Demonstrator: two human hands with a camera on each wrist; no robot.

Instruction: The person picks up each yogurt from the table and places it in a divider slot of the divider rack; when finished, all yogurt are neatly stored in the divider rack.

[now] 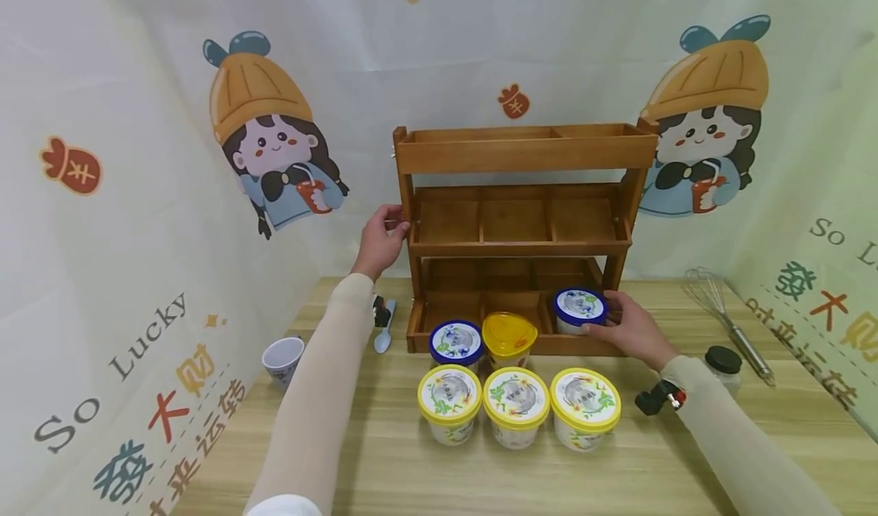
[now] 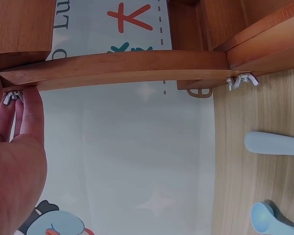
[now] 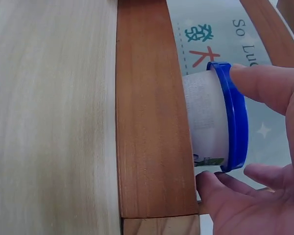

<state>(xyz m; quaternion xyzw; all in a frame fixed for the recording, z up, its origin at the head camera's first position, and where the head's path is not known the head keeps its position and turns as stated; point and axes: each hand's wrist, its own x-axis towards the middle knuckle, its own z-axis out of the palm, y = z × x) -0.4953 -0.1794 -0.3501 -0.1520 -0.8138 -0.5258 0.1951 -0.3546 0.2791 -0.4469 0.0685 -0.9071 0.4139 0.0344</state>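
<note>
The backdrop reads "So Lucky"; right hand grips a blue-lidded tub; left hand, fingers extended, touches the wooden rack beside a wing nut only left wrist shows.

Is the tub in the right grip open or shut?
Shut. The head view shows its blue lid covering the top; from the right wrist, the rim goes over the white tub.

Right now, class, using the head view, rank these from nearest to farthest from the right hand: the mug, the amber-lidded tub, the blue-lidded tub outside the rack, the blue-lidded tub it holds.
From the right hand:
1. Held blue-lidded tub: in its fingers.
2. Amber-lidded tub: to its left.
3. Other blue-lidded tub: farther left.
4. Mug: far left.
</note>
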